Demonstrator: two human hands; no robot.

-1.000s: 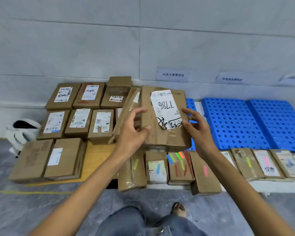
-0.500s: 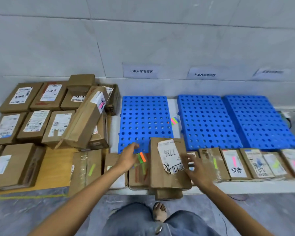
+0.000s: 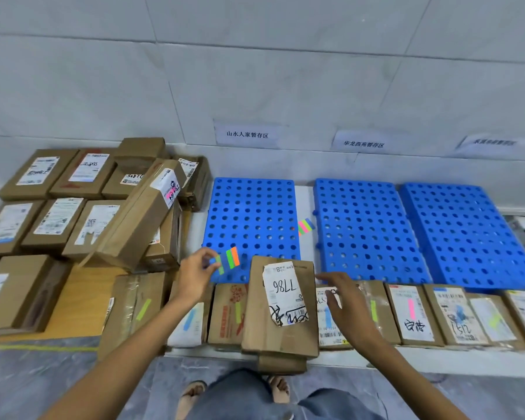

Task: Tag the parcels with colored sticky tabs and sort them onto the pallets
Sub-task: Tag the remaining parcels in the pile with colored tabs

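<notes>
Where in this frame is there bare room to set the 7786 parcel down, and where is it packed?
All three blue pallets are bare: left pallet, middle pallet, right pallet. A patch of wooden board lies free between the left parcel stack and the front row of tagged parcels. That row is crowded; the 7786 parcel lies on top of it.

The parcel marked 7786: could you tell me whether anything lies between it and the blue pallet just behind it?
Nothing visible blocks it. The parcel lies atop the front row, in front of the left blue pallet, which carries no parcels. Only the left hand, pinching the sticky tabs, hovers over that pallet's near left corner.
</notes>
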